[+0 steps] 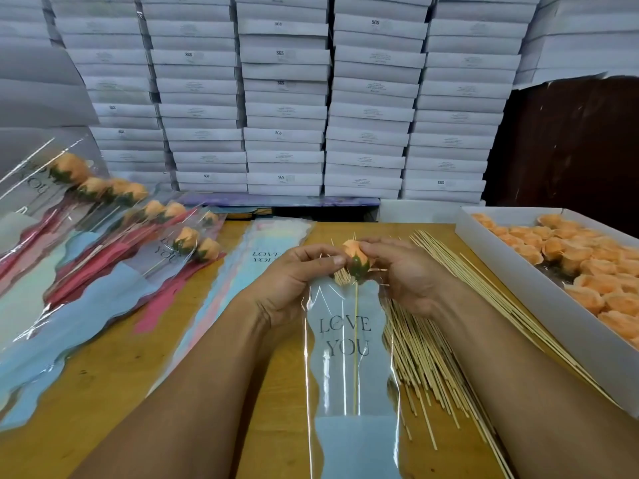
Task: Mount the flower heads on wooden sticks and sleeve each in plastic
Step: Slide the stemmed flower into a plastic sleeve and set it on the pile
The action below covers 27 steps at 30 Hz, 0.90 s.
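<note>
"LOVE YOU" on sleeve, "SGS" on boxes

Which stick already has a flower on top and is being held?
The stick inside the clear LOVE YOU sleeve, between the left hand and right hand. It carries an orange flower head; the loose sticks beside it lie bare.

Loose sticks lie between the sleeve and the flower tray.

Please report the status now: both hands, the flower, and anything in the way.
Left hand and right hand both pinch flower. Flower on stick, stick inside sleeve, head at sleeve mouth. Loose sticks lie beside, not blocking.
</note>
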Each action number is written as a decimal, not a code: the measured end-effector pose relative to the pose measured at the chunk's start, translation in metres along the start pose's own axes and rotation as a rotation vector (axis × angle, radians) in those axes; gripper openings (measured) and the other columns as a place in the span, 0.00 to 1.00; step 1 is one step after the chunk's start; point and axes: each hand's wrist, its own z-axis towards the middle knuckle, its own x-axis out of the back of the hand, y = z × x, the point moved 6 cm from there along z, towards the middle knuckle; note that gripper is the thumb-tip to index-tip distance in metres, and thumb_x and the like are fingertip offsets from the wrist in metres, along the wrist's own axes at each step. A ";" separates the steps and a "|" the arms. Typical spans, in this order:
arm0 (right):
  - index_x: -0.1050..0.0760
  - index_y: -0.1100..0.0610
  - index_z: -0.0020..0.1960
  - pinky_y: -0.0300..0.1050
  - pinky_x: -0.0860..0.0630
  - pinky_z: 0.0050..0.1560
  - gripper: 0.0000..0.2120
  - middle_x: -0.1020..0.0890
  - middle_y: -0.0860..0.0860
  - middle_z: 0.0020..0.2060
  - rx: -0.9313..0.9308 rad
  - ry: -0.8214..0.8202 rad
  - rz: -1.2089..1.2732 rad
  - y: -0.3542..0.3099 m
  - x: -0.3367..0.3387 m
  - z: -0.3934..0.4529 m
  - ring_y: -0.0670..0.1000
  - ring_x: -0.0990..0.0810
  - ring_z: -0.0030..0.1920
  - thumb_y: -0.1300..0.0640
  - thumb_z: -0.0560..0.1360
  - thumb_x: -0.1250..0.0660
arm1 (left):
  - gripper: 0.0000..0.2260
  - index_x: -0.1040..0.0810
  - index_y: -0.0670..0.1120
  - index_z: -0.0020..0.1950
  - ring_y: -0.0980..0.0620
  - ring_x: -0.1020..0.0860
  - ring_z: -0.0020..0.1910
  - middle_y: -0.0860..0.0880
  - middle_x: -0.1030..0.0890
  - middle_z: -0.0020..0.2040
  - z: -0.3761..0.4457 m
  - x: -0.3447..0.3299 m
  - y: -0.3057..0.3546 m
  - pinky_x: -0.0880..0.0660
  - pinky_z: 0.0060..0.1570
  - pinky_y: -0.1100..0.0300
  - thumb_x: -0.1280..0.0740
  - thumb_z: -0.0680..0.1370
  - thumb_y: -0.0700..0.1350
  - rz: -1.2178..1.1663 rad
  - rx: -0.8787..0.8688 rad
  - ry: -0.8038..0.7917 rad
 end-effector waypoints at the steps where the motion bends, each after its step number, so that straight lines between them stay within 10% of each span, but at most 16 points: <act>1: 0.20 0.56 0.59 0.40 0.28 0.31 0.10 0.15 0.51 0.42 0.003 -0.006 -0.015 0.000 -0.001 0.000 0.46 0.19 0.35 0.55 0.81 0.34 | 0.05 0.15 0.44 0.44 0.48 0.17 0.36 0.42 0.15 0.42 0.000 0.002 0.000 0.19 0.38 0.57 0.25 0.70 0.40 -0.006 -0.008 0.020; 6: 0.20 0.58 0.58 0.55 0.31 0.50 0.13 0.16 0.52 0.43 0.033 -0.006 -0.050 0.002 -0.005 0.002 0.51 0.20 0.44 0.51 0.82 0.35 | 0.03 0.16 0.43 0.43 0.47 0.17 0.36 0.41 0.16 0.41 0.001 0.006 0.002 0.19 0.39 0.56 0.25 0.70 0.39 -0.007 -0.057 0.107; 14: 0.14 0.44 0.42 0.52 0.28 0.49 0.19 0.14 0.50 0.40 0.075 -0.081 -0.157 -0.001 -0.010 0.001 0.48 0.19 0.40 0.34 0.76 0.36 | 0.03 0.16 0.42 0.42 0.46 0.18 0.36 0.41 0.17 0.41 0.003 0.007 0.004 0.20 0.38 0.56 0.25 0.70 0.37 0.011 -0.091 0.131; 27: 0.16 0.58 0.54 0.52 0.31 0.52 0.33 0.15 0.50 0.46 0.108 -0.246 -0.267 0.000 -0.020 -0.006 0.52 0.23 0.49 0.29 0.66 0.29 | 0.03 0.16 0.41 0.40 0.49 0.19 0.37 0.43 0.18 0.39 0.007 0.015 0.004 0.21 0.39 0.59 0.26 0.68 0.39 0.062 -0.137 0.254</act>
